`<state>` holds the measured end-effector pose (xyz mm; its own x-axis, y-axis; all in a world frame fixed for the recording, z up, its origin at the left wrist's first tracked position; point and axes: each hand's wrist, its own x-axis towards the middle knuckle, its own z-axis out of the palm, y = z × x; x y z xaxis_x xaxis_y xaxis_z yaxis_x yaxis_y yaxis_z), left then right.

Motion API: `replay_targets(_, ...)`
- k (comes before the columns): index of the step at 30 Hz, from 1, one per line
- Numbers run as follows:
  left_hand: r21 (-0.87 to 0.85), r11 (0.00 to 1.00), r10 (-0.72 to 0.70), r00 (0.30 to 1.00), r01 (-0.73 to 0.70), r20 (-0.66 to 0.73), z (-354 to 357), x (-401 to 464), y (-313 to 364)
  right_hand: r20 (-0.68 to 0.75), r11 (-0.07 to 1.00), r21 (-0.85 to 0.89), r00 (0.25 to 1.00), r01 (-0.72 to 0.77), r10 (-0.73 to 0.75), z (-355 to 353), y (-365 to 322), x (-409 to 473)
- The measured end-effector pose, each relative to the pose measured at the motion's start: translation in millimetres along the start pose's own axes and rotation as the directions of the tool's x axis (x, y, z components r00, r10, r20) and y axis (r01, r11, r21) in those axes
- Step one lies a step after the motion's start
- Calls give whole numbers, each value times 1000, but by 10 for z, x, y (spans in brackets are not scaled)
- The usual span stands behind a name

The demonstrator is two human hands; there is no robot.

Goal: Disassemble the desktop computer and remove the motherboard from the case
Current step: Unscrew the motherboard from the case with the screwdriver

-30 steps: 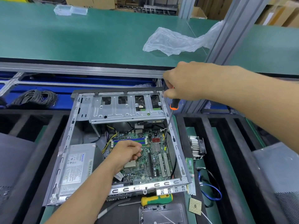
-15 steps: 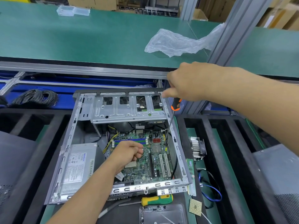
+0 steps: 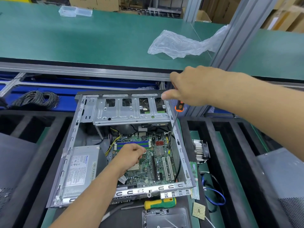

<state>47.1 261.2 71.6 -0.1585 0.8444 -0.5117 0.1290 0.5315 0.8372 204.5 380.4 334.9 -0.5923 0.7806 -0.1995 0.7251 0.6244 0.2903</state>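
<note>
An open grey computer case [image 3: 70, 152] lies flat in front of me with the green motherboard [image 3: 158, 163] inside. My right hand [image 3: 190, 86] is closed around an orange-and-black screwdriver [image 3: 173, 124] above the case's far right corner. The long shaft runs down to the board's right edge. My left hand [image 3: 131, 155] rests on the middle of the board with fingers curled, beside the blue memory slots [image 3: 133, 143]; what they pinch is hidden. A silver power supply [image 3: 80, 168] fills the case's left side. A metal drive cage [image 3: 130, 111] spans the far end.
A yellow-green screwdriver [image 3: 160, 203] lies just in front of the case. A heatsink with fan [image 3: 199, 150], a memory stick [image 3: 194, 180], a blue cable [image 3: 213, 193] and a CPU chip [image 3: 199, 210] sit to the right. A plastic bag [image 3: 177, 45] lies on the green bench. Coiled black cable [image 3: 36, 97] lies far left.
The right hand and screwdriver handle have shifted slightly rightwards while the tip stays at the board's right edge. The left hand stays on the board.
</note>
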Motion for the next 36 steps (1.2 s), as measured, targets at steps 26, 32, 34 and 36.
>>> replay_targets(26,100,995,25,1000,-25,4,7,-63,54,119,977,205,990,55,-81,-40,89,2)
replay_targets(32,119,993,16,1000,-17,8,5,-64,52,-34,999,-36,999,12,-13,-13,-35,5)
replay_targets(34,117,993,15,1000,-16,11,2,-60,49,-14,998,24,999,53,-52,-14,2,28)
replay_targets(36,122,992,14,1000,-16,13,1,-58,47,45,990,118,995,82,-88,-37,49,29)
